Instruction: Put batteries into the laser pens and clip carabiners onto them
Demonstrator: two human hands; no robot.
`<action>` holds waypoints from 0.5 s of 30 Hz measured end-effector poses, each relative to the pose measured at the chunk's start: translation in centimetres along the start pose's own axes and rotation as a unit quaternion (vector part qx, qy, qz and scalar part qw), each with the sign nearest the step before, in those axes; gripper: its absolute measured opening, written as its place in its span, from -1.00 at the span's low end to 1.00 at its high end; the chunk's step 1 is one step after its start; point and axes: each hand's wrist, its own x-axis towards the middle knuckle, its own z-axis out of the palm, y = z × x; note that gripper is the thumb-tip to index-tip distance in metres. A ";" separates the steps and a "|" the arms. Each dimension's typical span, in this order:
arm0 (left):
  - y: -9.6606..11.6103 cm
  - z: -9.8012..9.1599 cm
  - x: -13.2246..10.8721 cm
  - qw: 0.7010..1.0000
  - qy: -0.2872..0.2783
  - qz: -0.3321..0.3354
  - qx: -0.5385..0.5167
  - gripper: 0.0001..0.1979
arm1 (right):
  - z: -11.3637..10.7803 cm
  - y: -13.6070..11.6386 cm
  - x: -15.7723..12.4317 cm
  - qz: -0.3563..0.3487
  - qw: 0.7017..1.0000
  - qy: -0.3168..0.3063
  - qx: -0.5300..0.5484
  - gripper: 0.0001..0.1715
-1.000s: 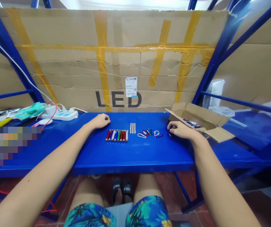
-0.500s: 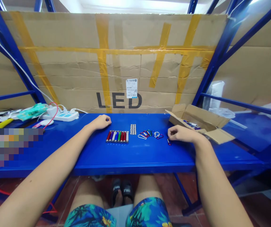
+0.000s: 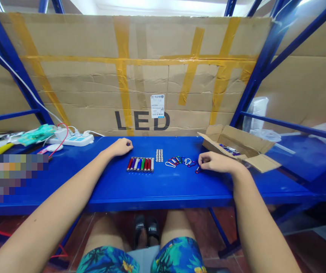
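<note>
On the blue table lies a row of small coloured flashlights. Behind it sits a block of button batteries, and to the right a row of coloured carabiners. My right hand is closed in a pinch on a small red flashlight just right of the carabiners. My left hand rests curled on the table left of the flashlight row, holding nothing that I can see.
An open cardboard box with more small items stands right of my right hand. A white power strip with cables lies at the back left. A large cardboard sheet marked LED walls off the back.
My right hand has drawn back from the box edge and moved left with the small red flashlight, toward the carabiners. My left hand has stayed put.
</note>
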 end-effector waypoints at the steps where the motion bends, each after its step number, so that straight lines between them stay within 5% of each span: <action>1: 0.0 0.0 0.0 1.000 0.002 -0.001 0.003 -0.81 | -0.1 0.1 0.0 -0.012 1.000 -0.011 0.010 -0.92; 15: 0.1 0.1 0.1 1.000 0.004 -0.008 0.013 -0.80 | 0.1 0.2 0.5 -0.015 1.000 0.000 -0.004 -0.90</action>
